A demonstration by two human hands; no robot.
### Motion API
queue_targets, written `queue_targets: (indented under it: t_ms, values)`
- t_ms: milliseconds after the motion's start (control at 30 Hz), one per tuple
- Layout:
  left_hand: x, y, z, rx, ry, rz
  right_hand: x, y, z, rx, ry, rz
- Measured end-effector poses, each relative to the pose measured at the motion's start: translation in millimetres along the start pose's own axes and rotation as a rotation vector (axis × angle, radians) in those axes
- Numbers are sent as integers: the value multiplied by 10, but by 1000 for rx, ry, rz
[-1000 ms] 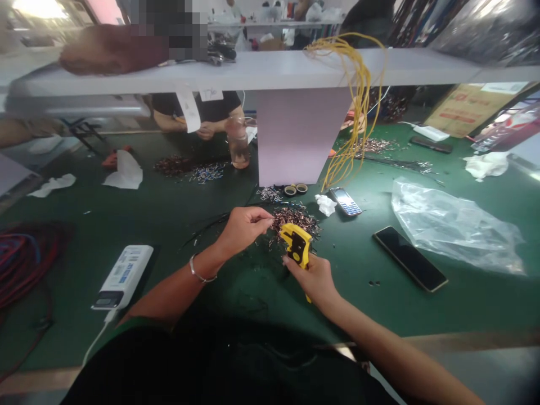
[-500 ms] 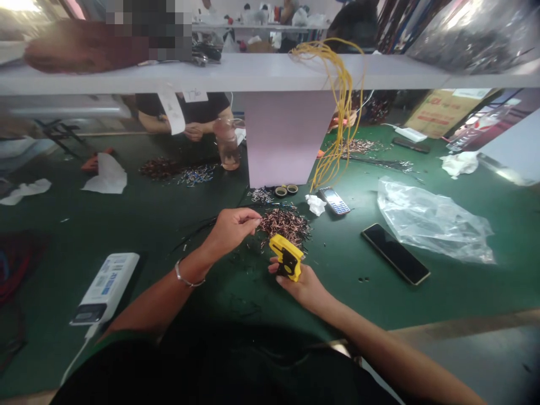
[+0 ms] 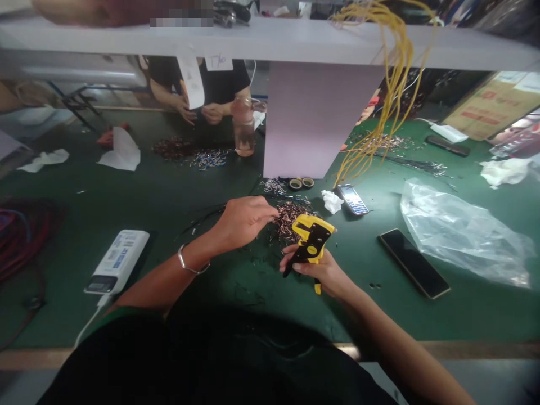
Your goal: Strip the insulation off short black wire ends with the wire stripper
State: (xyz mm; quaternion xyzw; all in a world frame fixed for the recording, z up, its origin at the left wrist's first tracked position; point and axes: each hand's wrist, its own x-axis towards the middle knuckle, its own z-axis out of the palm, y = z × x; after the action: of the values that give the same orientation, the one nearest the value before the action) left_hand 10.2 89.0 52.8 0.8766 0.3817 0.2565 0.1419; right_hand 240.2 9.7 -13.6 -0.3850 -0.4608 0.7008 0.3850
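Observation:
My right hand (image 3: pixel 320 267) grips a yellow and black wire stripper (image 3: pixel 313 242), its jaws pointing up and away from me and its flat side facing up. Just beyond the tool lies a heap of short copper-coloured wire pieces (image 3: pixel 289 216). At the heap's left edge is my left hand (image 3: pixel 248 220), back upward, fingers pinched together. Whatever sits between those fingertips is hidden or too small to name. Thin black wires (image 3: pixel 206 216) lie on the table behind and left of this hand.
A white power bank (image 3: pixel 120 261) with a cable lies left. Right are a smartphone (image 3: pixel 413 263), a keypad phone (image 3: pixel 353 199) and a clear plastic bag (image 3: pixel 459 230). Yellow wires (image 3: pixel 394 84) hang from the shelf (image 3: pixel 295 48). Across the table, a person's hands (image 3: pixel 202 112) work beside a bottle (image 3: pixel 244 129).
My right hand has turned the wire stripper, so more of its black side and handles shows. My left hand stays pinched by the heap, its back rolled more upward. The camera view has shifted.

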Motion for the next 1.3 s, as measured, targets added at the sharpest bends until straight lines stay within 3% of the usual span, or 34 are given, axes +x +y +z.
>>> queue_targets:
  t_ms: [633, 967, 1300]
  values:
    - [28, 52, -3, -79, -57, 22, 17, 6, 22, -3, -109, 24]
    - [26, -1, 39, -65, -55, 107, 58, 100, -1, -47, -109, -50]
    - [48, -17, 74, -106, -95, 60, 58, 218, -26, -35, -47, -75]
